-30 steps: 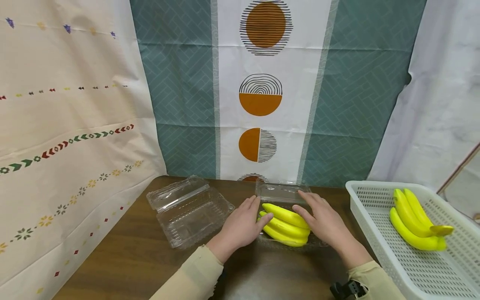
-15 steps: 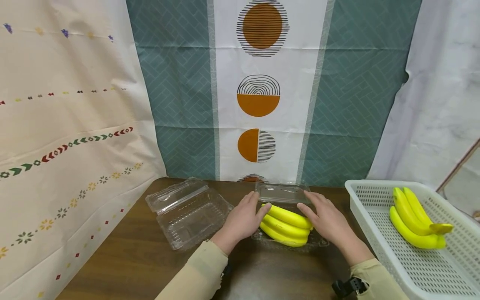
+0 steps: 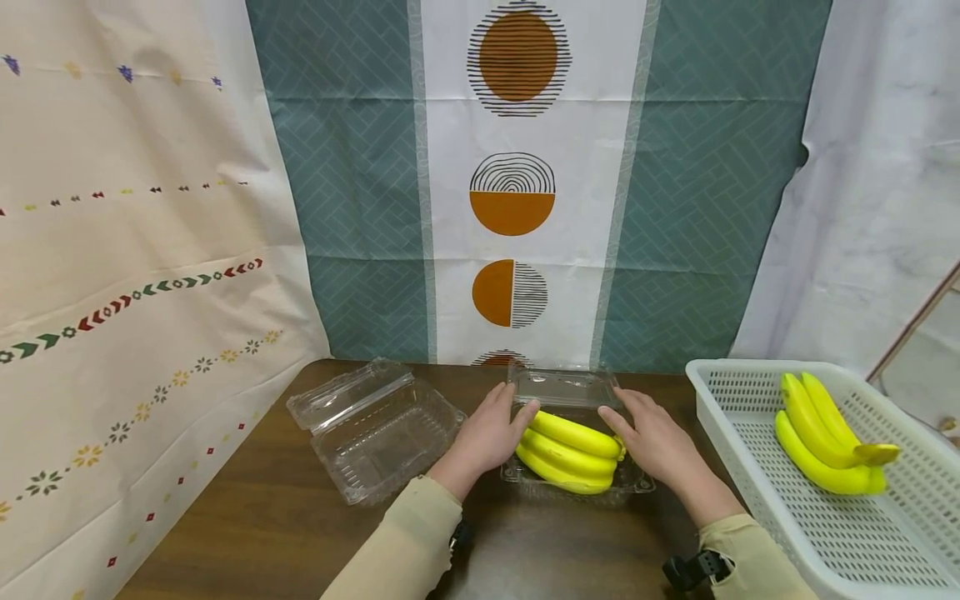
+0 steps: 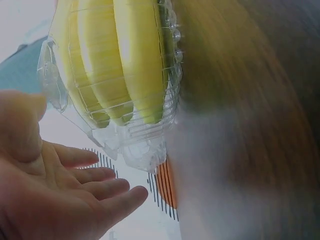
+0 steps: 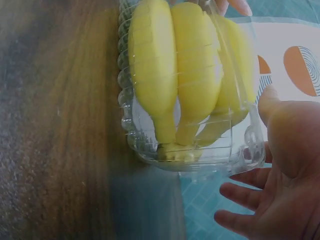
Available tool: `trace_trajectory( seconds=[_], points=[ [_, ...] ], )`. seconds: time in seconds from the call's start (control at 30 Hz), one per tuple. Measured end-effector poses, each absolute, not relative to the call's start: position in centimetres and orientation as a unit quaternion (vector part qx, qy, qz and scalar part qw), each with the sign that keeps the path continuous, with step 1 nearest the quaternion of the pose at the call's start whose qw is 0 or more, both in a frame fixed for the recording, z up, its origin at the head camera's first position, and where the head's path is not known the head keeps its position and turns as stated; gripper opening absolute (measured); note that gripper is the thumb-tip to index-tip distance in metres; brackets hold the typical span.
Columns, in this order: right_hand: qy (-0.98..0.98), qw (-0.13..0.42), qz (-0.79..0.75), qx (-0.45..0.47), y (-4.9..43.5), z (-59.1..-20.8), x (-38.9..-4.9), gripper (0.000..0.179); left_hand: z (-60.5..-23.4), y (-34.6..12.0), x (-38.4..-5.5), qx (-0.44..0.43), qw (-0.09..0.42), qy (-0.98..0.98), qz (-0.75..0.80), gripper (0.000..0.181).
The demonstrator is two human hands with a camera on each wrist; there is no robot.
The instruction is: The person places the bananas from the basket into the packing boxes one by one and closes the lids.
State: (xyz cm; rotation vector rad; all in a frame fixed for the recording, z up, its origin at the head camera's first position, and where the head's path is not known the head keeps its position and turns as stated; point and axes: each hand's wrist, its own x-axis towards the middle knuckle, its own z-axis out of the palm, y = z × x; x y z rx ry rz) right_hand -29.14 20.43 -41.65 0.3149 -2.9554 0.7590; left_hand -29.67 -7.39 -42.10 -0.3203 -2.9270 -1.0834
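A bunch of yellow bananas (image 3: 566, 454) lies inside a clear plastic clamshell container (image 3: 639, 481), whose lid (image 3: 564, 387) is folded back behind it. My left hand (image 3: 483, 437) is at the container's left side, fingers extended, thumb over the bananas' left end. At the opposite side my right hand (image 3: 660, 442) has its fingers spread near the stem end. In the left wrist view the banana tips (image 4: 102, 119) show through the ribbed wall, beside the loosely extended left hand (image 4: 55, 185). From the right wrist, the stem (image 5: 180, 152) is visible at the near wall, with the right hand (image 5: 287, 165) beside it.
A second clear clamshell container (image 3: 386, 446) sits open at the left on the brown wooden table (image 3: 247, 500). On the right stands a white perforated basket (image 3: 738, 467) holding another bunch of bananas (image 3: 825, 442). Patterned cloths (image 3: 360, 183) hang behind and at the sides.
My right hand has drawn slightly outward from the bananas, and their stem end now shows. The left hand has shifted little. The head view has turned slightly.
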Motion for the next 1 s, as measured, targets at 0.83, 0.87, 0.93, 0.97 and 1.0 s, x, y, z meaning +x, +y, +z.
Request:
trace_trajectory(
  seconds=[0.83,0.87,0.93,0.97,1.0],
  points=[
    [-0.954,-0.026,0.29,0.076,21.0,-42.8,-30.0,0.094,-43.3,-7.3,-30.8,-0.093,-0.019,-0.92,-0.381,0.082],
    [-0.953,-0.028,0.293,0.075,21.0,-42.8,-30.0,0.095,-43.3,-7.3,-30.8,-0.093,-0.019,-0.919,-0.382,0.082],
    [-0.952,-0.03,0.296,0.074,21.1,-42.8,-30.0,0.095,-43.3,-7.3,-30.9,-0.093,-0.019,-0.919,-0.383,0.082],
    [-0.951,-0.032,0.298,0.073,21.1,-42.7,-30.0,0.095,-43.3,-7.3,-30.9,-0.093,-0.02,-0.919,-0.383,0.082],
    [-0.951,-0.033,0.299,0.072,21.1,-42.7,-30.1,0.095,-43.3,-7.3,-30.9,-0.093,-0.02,-0.919,-0.383,0.082]
  ],
)
